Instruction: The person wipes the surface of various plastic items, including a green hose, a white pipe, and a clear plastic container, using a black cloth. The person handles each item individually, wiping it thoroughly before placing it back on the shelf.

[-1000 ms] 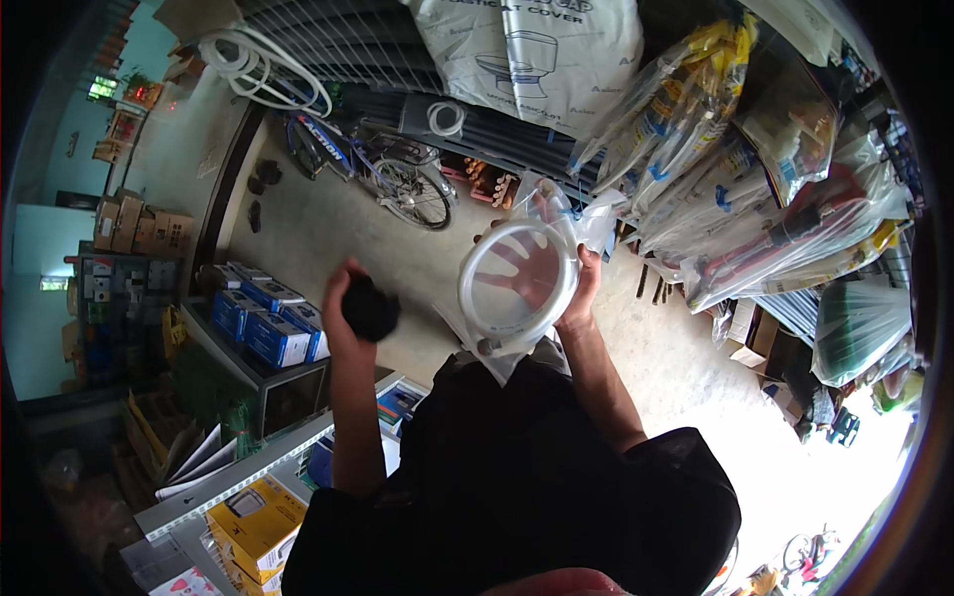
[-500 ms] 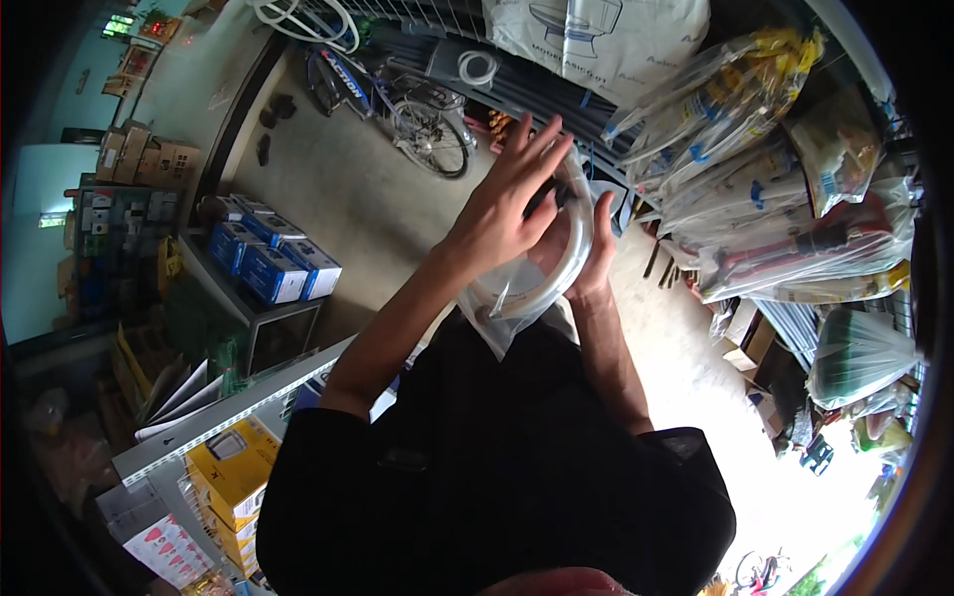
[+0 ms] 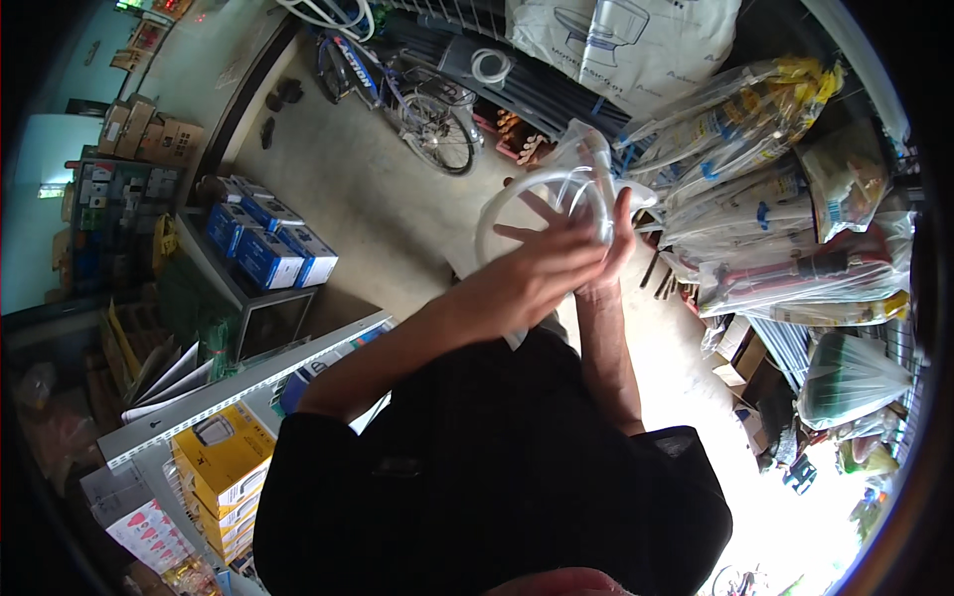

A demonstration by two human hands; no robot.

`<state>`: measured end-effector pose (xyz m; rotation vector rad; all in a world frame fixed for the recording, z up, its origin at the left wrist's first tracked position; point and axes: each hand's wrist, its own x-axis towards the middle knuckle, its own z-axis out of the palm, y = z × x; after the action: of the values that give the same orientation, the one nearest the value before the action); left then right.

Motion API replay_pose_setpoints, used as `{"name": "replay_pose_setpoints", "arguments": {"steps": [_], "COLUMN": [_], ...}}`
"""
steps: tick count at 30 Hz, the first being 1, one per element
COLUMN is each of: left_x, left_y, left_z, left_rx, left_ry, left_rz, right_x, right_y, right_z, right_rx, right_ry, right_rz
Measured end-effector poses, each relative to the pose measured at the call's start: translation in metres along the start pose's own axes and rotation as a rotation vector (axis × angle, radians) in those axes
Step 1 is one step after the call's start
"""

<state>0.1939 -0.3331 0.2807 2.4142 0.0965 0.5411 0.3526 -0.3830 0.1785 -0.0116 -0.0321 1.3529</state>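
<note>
A coil of whitish hose (image 3: pixel 494 212) in a clear plastic bag is held up in front of my body. My right hand (image 3: pixel 614 248) supports it from behind and the right. Its thumb stands up along the coil's right side, and its spread fingers show through the ring. My left hand (image 3: pixel 552 270) reaches across the near right part of the bag. The left fingers are stretched out and lie against the plastic near my right palm, slightly blurred. The bag's loose top (image 3: pixel 581 144) sticks up beyond the coil.
A bicycle (image 3: pixel 437 129) stands on the floor ahead. Blue boxes (image 3: pixel 268 256) sit on a cabinet to the left. Nearer are a metal shelf (image 3: pixel 243 387) and yellow boxes (image 3: pixel 227 452). Plastic-wrapped goods (image 3: pixel 735 169) hang at the right, beside a big white sack (image 3: pixel 636 50).
My left hand has come down from the coil's upper left to its near right side. The coil has turned, with its ring now further left, and the bag's top points away.
</note>
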Motion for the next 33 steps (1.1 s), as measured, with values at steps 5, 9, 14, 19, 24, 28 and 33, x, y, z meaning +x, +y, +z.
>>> {"name": "replay_pose_setpoints", "arguments": {"steps": [5, 9, 14, 19, 24, 28, 33], "left_x": [-0.024, 0.028, 0.001, -0.009, 0.022, -0.020, -0.045], "left_y": [-0.030, -0.032, 0.014, -0.034, -0.022, 0.016, 0.009], "left_z": [-0.034, -0.034, 0.003, -0.045, -0.028, -0.013, -0.048], "left_rx": [0.166, 0.074, -0.016, 0.278, -0.170, -0.070, -0.275], "left_ry": [0.081, 0.430, 0.132, 0.362, 0.459, -0.039, -0.013], "left_rz": [-0.048, -0.141, 0.049, -0.132, -0.196, -0.243, -0.259], "right_x": [-0.004, -0.010, -0.004, -0.010, -0.019, -0.008, -0.006], "right_y": [-0.001, 0.028, 0.008, 0.014, 0.040, 0.023, 0.007], "right_z": [0.041, 0.045, 0.073, 0.054, 0.027, 0.050, 0.029], "right_rx": [-0.319, -0.445, -0.380, -0.382, -0.334, -0.283, -0.222], "right_ry": [0.012, 0.005, -0.034, -0.019, 0.162, -0.009, -0.003], "right_rz": [0.100, 0.123, 0.045, 0.128, 0.237, 0.120, 0.083]}}
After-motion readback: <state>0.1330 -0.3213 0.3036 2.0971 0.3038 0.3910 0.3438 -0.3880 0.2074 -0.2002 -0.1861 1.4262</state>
